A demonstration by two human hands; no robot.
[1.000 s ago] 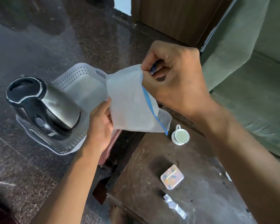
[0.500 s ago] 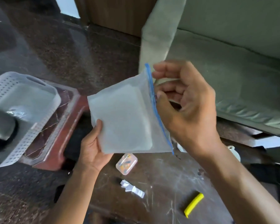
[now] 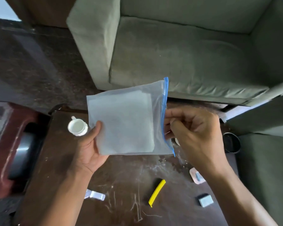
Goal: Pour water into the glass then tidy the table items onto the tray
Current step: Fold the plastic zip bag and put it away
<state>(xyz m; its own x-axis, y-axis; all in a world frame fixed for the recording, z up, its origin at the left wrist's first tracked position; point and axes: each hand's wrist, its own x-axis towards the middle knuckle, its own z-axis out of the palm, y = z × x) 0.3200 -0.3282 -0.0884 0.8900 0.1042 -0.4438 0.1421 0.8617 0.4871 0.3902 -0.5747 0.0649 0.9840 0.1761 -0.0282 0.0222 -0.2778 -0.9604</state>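
Since half a second ago: view swung rightward, basket tray gone from sight, cup [image 3: 77, 127] now left of the bag, yellow clip [image 3: 157, 192] nearer centre. Left hand [image 3: 88, 150] gripping the bag's lower-left corner, thumb on the front face, same hold as before. Zip bag [image 3: 127, 121] held in the air above the dark bench [image 3: 124, 181], roughly flat toward the camera, white sheet inside, blue zip edge running near-vertically down its right side, mouth pointing right. Right hand [image 3: 194, 136] shifted lower along that zip, fingers pinched closed on it. Below, scattered on scratched bench: clear packet [image 3: 95, 195], yellow clip lying diagonally, small case [image 3: 196, 176], grey block [image 3: 205, 200]. Open bench between clip and packet; sofa [image 3: 178, 49] just beyond far edge
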